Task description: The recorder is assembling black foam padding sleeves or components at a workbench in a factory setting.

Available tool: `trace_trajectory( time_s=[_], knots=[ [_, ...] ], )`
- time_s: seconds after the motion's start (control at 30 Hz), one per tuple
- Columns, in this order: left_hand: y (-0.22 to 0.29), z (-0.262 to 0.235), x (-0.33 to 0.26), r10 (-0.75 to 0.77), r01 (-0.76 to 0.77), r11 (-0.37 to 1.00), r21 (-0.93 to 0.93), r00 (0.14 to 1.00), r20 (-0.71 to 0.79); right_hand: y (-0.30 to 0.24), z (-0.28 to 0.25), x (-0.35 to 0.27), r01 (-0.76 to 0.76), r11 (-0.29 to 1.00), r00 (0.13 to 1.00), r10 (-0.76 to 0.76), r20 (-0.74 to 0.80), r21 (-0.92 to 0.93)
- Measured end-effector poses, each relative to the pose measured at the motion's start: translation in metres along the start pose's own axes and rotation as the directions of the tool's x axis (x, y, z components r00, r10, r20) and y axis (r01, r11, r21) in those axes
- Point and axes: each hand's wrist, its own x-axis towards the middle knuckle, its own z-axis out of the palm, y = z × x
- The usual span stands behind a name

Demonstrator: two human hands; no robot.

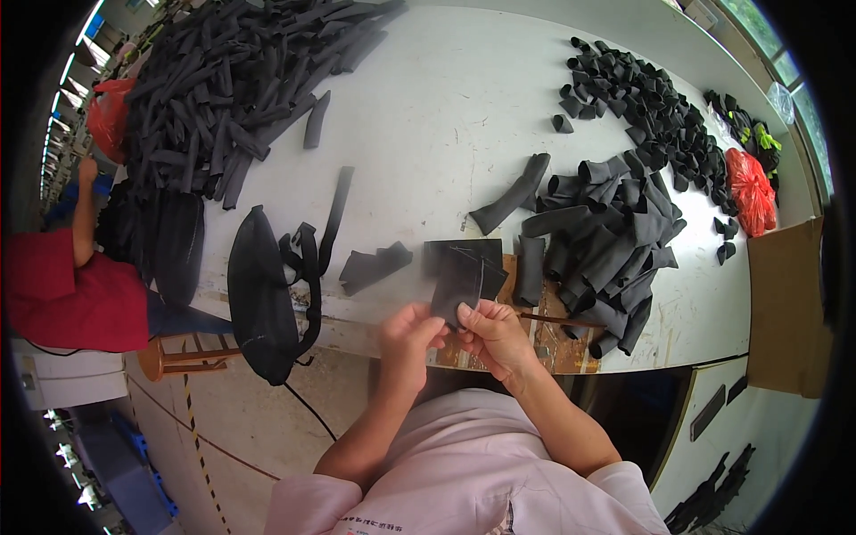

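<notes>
A dark grey, flat piece of fabric (458, 287) with a pale line along one side is held up at the near table edge. My left hand (410, 337) pinches its lower left corner. At its lower right, my right hand (499, 341) grips it with the thumb on top and the fingers curled underneath. Just behind the piece lie flat black sheets (492, 278), partly covered by it. Another dark fabric piece (376, 266) rests on the table to the left, near my left hand. A thin brown stick-like thing (562, 319) lies right of my right hand.
Rolled dark fabric tubes (606, 241) are heaped at the right, with many short rolls (651, 98) behind. A pile of dark strips (223, 80) covers the far left. A black strapped bag-like item (260, 299) hangs at the left edge. A person in red (80, 290) sits beyond.
</notes>
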Motion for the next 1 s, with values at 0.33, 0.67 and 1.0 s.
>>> trace_trajectory(
  time_s=[0.33,0.67,1.0],
  knots=[
    [0.007,0.004,-0.012,0.320,-0.368,0.825,0.428,0.930,0.183,-0.025,0.026,-0.042,0.549,0.186,0.670,-0.680,0.296,-0.815],
    [0.001,0.021,-0.031,0.594,-0.521,0.581,0.626,0.796,0.111,-0.006,0.016,-0.040,0.526,-0.309,0.431,-0.706,0.562,-0.792],
    [0.026,-0.004,-0.026,-0.101,0.180,0.979,-0.099,0.841,0.532,-0.022,0.014,-0.059,0.132,0.986,0.990,-0.126,0.063,-0.099]
  ],
)
